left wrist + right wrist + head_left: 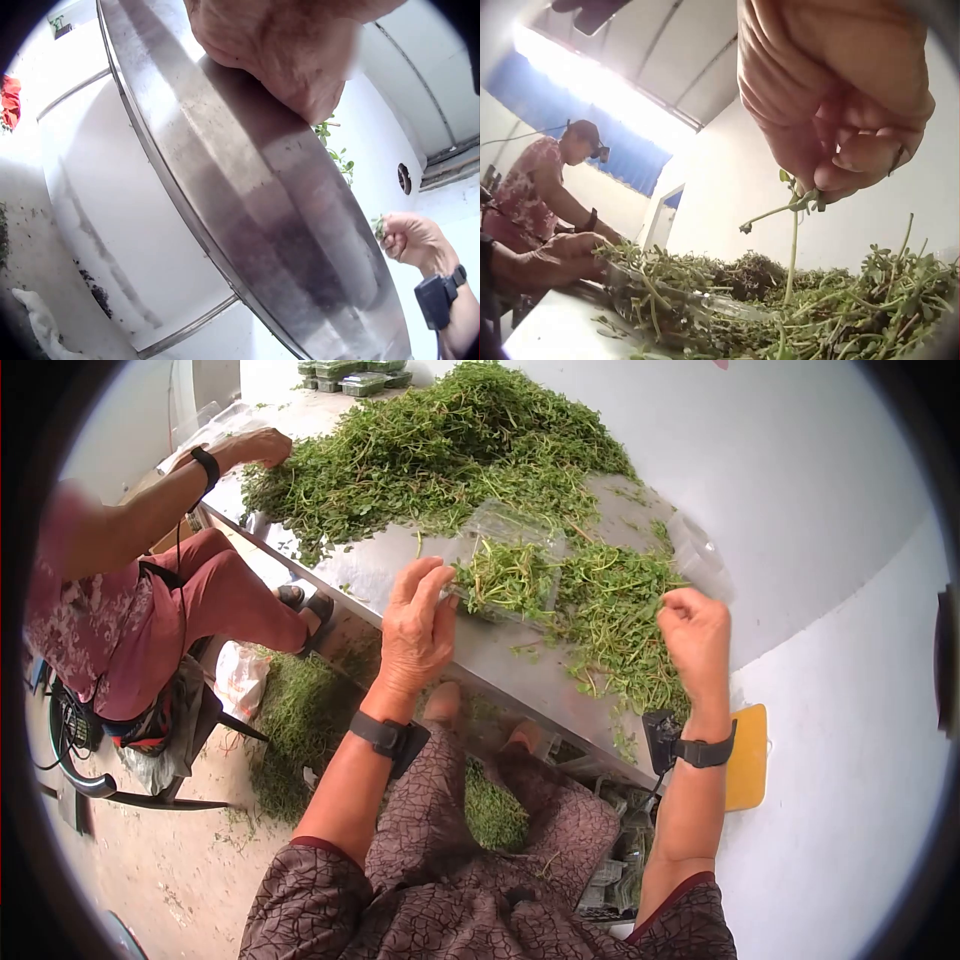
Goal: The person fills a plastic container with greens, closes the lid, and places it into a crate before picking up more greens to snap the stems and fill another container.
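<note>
A clear plastic box (487, 520) with its lid raised lies on the metal table, filled with leafy green sprigs (505, 575). My left hand (418, 625) holds the box's near left side, fingers and thumb at its rim; in the right wrist view this hand (562, 262) is at the box's edge beside the greens. My right hand (697, 640) is raised over a smaller heap of greens (620, 600) on the right. In the right wrist view its thumb and fingertips pinch a thin green sprig (793, 247), whose stem hangs down toward the heap.
A large pile of greens (480, 440) covers the far table, with packed boxes (355, 380) behind it. At left, another person's hand (262, 448) reaches into the pile. More greens (295, 740) lie on the floor; a yellow board (748, 760) stands at right.
</note>
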Action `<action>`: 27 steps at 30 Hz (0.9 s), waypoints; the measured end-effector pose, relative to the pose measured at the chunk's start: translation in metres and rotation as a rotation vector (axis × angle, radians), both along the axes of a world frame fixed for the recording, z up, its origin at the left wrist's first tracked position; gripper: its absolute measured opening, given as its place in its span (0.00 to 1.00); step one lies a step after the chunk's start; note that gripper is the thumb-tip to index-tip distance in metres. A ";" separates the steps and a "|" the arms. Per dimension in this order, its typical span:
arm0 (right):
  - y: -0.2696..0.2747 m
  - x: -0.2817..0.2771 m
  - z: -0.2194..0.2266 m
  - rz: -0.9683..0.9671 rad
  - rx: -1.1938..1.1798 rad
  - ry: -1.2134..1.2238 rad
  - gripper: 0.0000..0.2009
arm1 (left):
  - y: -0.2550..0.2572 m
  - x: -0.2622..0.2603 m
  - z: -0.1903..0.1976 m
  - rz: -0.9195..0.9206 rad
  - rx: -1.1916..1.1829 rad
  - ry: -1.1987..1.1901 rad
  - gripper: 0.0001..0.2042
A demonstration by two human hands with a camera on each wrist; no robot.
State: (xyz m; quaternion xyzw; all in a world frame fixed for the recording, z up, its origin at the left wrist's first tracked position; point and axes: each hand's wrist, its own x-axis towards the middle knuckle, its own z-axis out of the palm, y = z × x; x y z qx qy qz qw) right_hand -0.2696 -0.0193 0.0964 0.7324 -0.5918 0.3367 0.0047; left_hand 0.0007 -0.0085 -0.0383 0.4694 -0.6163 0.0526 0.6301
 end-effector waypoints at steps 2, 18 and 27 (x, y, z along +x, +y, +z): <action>0.000 0.012 0.015 0.105 -0.032 -0.351 0.06 | 0.002 0.000 0.001 -0.004 0.011 0.005 0.18; 0.047 0.071 -0.045 0.087 0.154 -0.218 0.15 | 0.005 0.000 0.003 -0.040 -0.004 0.006 0.17; 0.088 0.053 -0.059 0.066 0.167 -0.449 0.15 | 0.069 -0.043 0.021 -0.237 0.059 0.040 0.15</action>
